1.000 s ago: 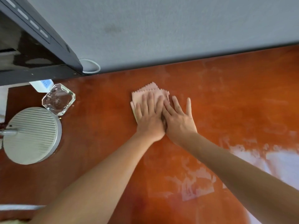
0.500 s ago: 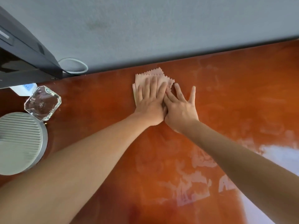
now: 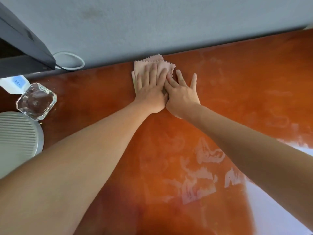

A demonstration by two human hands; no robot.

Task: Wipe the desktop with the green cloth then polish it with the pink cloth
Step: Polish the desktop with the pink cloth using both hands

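Polishing stage under way, by the look of it: folded pale pink cloth with zigzag-cut edges (image 3: 153,65) pressed flat at the far edge of the glossy orange-brown wooden table (image 3: 237,99), right against the grey wall (image 3: 169,22). Left hand (image 3: 150,92) laid palm-down on the cloth, fingers straight and close together, grip not curled round anything. Right hand (image 3: 182,94) flat just beside it, fingers spread, first fingertips touching the cloth's right edge, the rest on bare wood. Both forearms stretched far forward. No green cloth in view. Pale smears and streaks across the near and right stretches suggest more passes needed; next move probably a firm sweep back toward the near side. Far left: clear faceted glass dish (image 3: 36,100), round ribbed silver-grey disc (image 3: 18,139).
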